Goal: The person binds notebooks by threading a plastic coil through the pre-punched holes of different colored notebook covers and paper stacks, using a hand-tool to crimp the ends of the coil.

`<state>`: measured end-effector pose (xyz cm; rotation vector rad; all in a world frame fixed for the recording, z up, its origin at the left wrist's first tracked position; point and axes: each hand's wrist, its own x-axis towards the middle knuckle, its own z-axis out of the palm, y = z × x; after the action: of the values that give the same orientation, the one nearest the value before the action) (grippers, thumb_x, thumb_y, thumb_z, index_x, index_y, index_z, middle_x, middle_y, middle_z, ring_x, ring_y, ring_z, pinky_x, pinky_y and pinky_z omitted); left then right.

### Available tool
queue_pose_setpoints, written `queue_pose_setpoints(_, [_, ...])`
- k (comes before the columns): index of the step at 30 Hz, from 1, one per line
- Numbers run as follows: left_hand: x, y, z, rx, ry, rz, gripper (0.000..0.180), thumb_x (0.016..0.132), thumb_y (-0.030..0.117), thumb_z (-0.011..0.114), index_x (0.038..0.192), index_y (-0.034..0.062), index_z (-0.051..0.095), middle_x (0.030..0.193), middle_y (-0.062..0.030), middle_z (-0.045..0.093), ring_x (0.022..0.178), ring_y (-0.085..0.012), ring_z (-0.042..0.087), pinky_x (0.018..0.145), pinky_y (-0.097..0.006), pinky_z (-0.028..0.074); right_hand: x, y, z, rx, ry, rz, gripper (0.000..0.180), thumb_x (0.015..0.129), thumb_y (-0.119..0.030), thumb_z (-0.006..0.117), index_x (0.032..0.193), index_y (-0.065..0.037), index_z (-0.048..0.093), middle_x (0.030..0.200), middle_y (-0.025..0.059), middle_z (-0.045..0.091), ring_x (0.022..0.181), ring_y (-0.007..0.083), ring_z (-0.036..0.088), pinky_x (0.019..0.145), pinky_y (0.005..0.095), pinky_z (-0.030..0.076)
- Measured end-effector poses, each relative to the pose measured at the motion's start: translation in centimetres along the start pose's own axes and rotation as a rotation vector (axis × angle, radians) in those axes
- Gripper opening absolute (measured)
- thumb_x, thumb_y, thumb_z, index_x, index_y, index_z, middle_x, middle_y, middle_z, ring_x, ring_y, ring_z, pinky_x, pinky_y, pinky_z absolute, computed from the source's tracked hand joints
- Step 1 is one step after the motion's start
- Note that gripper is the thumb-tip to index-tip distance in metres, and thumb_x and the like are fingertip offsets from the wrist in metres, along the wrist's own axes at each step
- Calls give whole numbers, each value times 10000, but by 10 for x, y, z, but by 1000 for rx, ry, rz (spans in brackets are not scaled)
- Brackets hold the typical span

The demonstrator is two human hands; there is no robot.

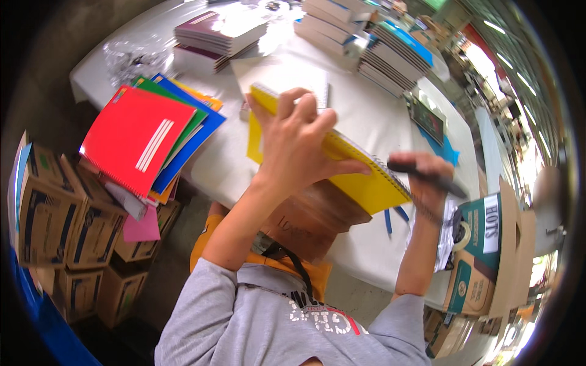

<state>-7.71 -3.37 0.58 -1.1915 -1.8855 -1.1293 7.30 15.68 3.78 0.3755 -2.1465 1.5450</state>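
Holds a yellow spiral notebook (372, 190) tilted over the near edge of the white-covered table (366, 259), its cover toward the body, just above a brown panel (299, 222). Grips it with the left hand (299, 137), fingers bent over the coiled edge, thumb stretched out along that same edge near mid-length. Carries the wire coil (386, 172) uppermost, long axis slanting from upper left down to lower right, straight toward the right hand (430, 192). Closes the right fingers round a dark elongated tool (448, 184), too blurred to name; cannot tell whether touching the coil. Has the coil's lower-right end much nearer the right hand, its upper-left end beneath the left. Shows a thin wire tail beside the right wrist, and blue-handled pliers (389, 221) lying on the cloth just under the notebook's right corner.
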Motion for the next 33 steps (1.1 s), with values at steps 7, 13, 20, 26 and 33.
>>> queue_pose_setpoints(7, [-6, 0, 0, -9, -3, 2, 640, 455, 701, 695, 751, 139, 615, 936, -65, 494, 1084, -281, 431, 827, -798, 113, 13, 5, 19, 76, 77, -50, 157, 801, -2, 562, 906, 11, 678, 926, 143, 678, 839, 201, 650, 783, 275, 508])
queue_pose_setpoints(13, [1, -11, -11, 37, -31, -35, 680, 434, 699, 695, 788, 122, 642, 1000, -106, 491, 1092, -303, 421, 853, -812, 94, 22, 7, 31, -185, 81, 10, 156, 813, -67, 575, 903, 14, 672, 924, 187, 667, 862, 223, 648, 781, 301, 515])
queue_pose_setpoints(20, [6, -20, -10, -52, 86, 36, 634, 398, 668, 747, 671, 119, 587, 874, -45, 445, 895, -245, 457, 805, -559, 304, 43, 4, 37, -69, 69, -117, 180, 737, -18, 637, 908, 15, 680, 933, 155, 674, 868, 201, 648, 790, 267, 495])
queue_pose_setpoints(26, [5, -21, -15, -38, 67, 36, 571, 398, 626, 776, 659, 151, 594, 944, -42, 450, 898, -241, 455, 746, -437, 332, 40, 12, 41, 212, 238, -165, 65, 778, -6, 605, 834, 0, 638, 886, 209, 653, 824, 271, 645, 777, 350, 514])
queue_pose_setpoints(33, [7, -37, -17, -201, 78, -63, 603, 398, 547, 820, 694, 71, 598, 1142, -128, 435, 1065, -324, 377, 860, -484, 362, 53, 31, 27, 176, 129, -88, 152, 704, -58, 694, 833, 22, 686, 867, 207, 670, 799, 266, 661, 757, 312, 519])
